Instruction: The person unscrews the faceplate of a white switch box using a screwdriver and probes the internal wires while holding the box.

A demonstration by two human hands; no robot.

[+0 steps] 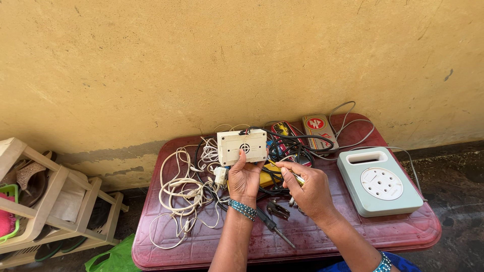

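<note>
A rough yellow wall (pixel 242 60) fills the upper half of the view. Below it stands a dark red plastic tabletop (pixel 353 234) seen from above. At far left is a pale slatted rack (pixel 60 201) holding sandals.

On the right of the tabletop sits a pale blue-green extension box (pixel 379 182) with a round white socket face and a grey cord. On the left lies a loose tangle of white cables (pixel 184 194). Black cables (pixel 292 148) pile up in the middle, toward the wall.

The left hand (pixel 244 179) grips a cream rectangular switch box (pixel 242 146) from below, fingers closed around its lower edge, holding it upright above the middle of the tabletop. The right hand (pixel 308 186), just beside it, is curled shut, pinching a small yellow-handled tool (pixel 297 179).

Dark pliers (pixel 275 226) lie on the tabletop between the wrists.
</note>
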